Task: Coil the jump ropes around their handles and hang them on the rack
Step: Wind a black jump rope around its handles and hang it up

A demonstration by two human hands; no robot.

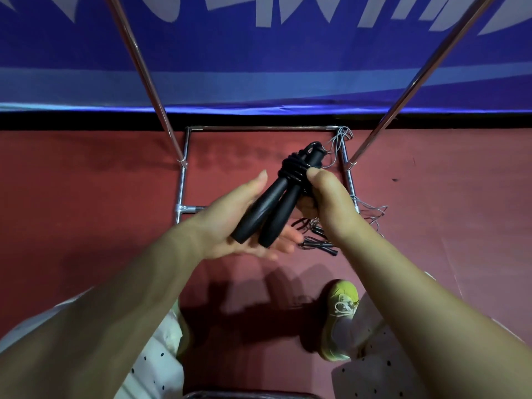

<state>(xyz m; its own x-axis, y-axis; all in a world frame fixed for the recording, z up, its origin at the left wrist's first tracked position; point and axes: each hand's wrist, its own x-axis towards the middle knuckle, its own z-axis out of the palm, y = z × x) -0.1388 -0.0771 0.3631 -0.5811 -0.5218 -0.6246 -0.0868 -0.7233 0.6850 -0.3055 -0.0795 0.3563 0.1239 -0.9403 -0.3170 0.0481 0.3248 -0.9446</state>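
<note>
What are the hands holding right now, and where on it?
The black jump rope: left hand lies open under the handles' butt ends, right hand grips the coiled cord near the top.

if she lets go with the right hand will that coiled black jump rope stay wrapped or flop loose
Probably it loosens: the cord wraps on the black jump rope look held mainly by the right hand pinching them. The two handles seem rigid and smooth, lying on the open left hand, so they may slide or roll apart. It looks light for its size.
</note>
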